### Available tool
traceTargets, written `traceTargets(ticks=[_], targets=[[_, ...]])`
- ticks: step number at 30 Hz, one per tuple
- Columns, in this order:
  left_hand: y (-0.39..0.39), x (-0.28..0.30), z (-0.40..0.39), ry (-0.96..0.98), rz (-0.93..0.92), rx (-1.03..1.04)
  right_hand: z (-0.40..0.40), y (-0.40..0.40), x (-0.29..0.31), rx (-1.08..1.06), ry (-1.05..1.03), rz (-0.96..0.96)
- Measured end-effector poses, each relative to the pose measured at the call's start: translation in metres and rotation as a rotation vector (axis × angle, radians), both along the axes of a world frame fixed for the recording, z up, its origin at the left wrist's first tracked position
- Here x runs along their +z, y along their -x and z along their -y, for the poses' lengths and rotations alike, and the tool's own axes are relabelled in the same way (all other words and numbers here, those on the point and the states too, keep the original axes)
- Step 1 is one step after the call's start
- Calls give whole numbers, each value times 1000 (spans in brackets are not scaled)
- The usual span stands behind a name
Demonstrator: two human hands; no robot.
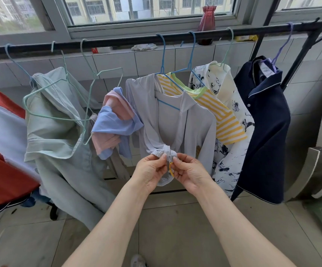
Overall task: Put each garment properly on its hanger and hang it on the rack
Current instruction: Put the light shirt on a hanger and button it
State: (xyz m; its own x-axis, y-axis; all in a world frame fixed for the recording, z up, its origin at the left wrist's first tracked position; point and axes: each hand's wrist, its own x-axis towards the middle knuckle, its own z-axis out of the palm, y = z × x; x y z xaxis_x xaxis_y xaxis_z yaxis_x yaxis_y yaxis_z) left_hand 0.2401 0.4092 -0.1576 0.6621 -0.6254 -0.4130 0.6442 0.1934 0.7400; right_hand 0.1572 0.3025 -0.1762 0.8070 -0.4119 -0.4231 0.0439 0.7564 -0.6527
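Both hands, left hand [150,171] and right hand [192,172], pinched zipper [171,169] at grey jacket [185,130] hem; jacket hung on blue hanger [166,89] on rack [137,40].

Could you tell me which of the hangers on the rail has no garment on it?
The pale green hanger, third from the left, tilted, hangs bare; every other hanger carries clothing.

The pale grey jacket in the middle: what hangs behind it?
Behind the pale grey jacket hangs a yellow striped top on a blue hanger; its lower left part is covered.
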Motion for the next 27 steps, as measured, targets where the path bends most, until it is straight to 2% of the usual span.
traceTargets(ticks=[6,15,27], targets=[[-2,0,2,-80,67,36,-3,-1,-2,-49,97,1],[0,-4,10,-115,136,104,-4,-1,2,-131,131,19],[2,-3,16,-138,154,140,-4,0,5,-187,197,-15]])
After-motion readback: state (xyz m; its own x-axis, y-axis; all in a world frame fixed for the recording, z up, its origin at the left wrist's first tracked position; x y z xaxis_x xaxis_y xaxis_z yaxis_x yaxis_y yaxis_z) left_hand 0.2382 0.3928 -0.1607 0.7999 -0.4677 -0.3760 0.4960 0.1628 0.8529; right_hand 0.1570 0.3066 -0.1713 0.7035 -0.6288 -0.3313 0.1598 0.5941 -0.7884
